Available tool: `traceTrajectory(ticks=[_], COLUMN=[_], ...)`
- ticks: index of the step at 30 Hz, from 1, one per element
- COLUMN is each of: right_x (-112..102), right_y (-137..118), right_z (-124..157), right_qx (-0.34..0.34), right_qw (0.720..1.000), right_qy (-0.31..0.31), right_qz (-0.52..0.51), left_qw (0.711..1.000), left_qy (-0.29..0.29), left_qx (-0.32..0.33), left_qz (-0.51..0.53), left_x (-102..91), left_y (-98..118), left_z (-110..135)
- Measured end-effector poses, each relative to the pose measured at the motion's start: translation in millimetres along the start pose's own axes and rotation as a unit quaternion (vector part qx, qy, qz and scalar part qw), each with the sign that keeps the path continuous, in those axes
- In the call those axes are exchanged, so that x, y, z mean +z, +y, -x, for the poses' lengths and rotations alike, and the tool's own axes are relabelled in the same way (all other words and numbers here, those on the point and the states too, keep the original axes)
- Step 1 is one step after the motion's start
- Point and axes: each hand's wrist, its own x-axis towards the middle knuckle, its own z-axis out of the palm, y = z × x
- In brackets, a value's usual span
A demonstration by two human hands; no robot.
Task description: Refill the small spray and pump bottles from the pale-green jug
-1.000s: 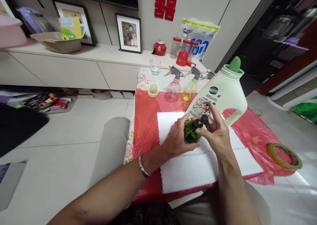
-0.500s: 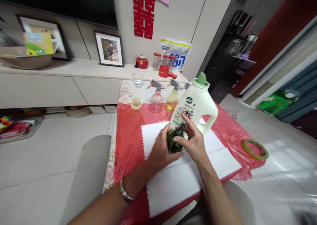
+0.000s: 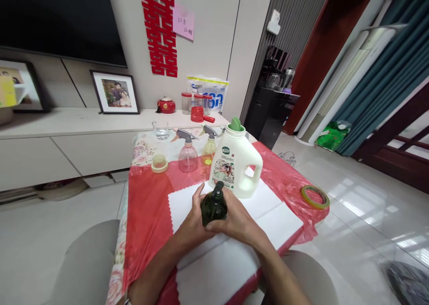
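Between my two hands is a dark green pump bottle [image 3: 213, 210], its pump head pointing up. My left hand [image 3: 193, 218] wraps its left side, and my right hand [image 3: 236, 218] grips the right side with the thumb across the front. Beneath them lies a white cloth [image 3: 221, 269] with a scalloped edge. Just behind the bottle stands a large white detergent jug [image 3: 241, 162] with a handle; a green piece [image 3: 235, 123] sits in its mouth. A pink spray bottle [image 3: 188, 156], a yellow spray bottle [image 3: 209, 149] and a cream cap [image 3: 159, 163] are farther back.
Red plastic sheeting [image 3: 147, 215] covers the table. A tape roll [image 3: 315, 196] lies at the right edge. A glass cup [image 3: 161, 129] stands at the back left, and a red scoop-like item [image 3: 197, 114] at the back, near lidded jars [image 3: 187, 103]. Behind runs a cabinet [image 3: 87, 144].
My right hand has moved from the pump head down to the bottle's side, so both hands now clasp it. The camera view has swung right and up.
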Motion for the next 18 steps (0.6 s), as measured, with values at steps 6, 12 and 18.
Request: traceTrajectory(ticks=[6, 12, 18], right_x=[10.6, -35.8, -138.9], right_y=[7.2, -5.7, 8.7], right_z=[4.9, 38.8, 54.2], right_qx=[0.007, 0.024, 0.064], right_qw=[0.999, 0.992, 0.969], right_qy=[0.038, 0.105, 0.232], right_qz=[0.018, -0.06, -0.047], left_qw=[0.994, 0.978, 0.97], left_qy=[-0.082, -0.063, 0.033], left_qx=[-0.044, -0.076, -0.179], left_qz=[0.056, 0.186, 0.161], left_x=[-12.2, -17.2, -17.5], left_y=[12.2, 3.6, 2.6], left_z=[1.3, -2.9, -5.0])
